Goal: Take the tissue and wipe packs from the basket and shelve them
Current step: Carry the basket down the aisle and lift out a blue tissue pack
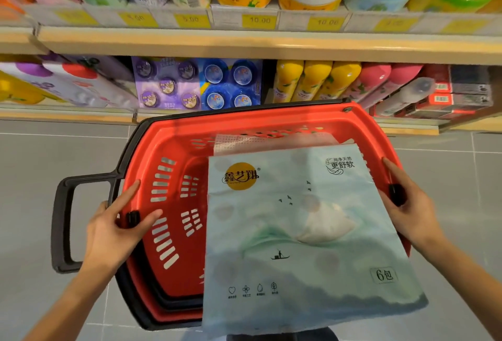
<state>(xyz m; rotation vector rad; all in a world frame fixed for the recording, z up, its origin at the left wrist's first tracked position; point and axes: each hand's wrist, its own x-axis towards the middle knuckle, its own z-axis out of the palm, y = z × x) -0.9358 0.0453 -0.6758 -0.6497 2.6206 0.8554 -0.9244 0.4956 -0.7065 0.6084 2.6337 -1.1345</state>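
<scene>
A red shopping basket [173, 150] with black trim is held in front of me above the grey floor. A large pale blue tissue pack [304, 232] marked "6" lies across its right half and sticks out over the near rim. Under it a pinkish-white pack [271, 140] shows at the far side. My left hand [114, 232] grips the basket's left rim by the black hinge. My right hand [407, 204] holds the right rim, beside the blue pack's edge.
A black handle [61, 218] juts out left of the basket. Shelves ahead hold purple and blue toilet-block packs [195, 85], yellow and pink spray cans [326, 79], red boxes [448, 96], and cans above yellow price tags [258, 21].
</scene>
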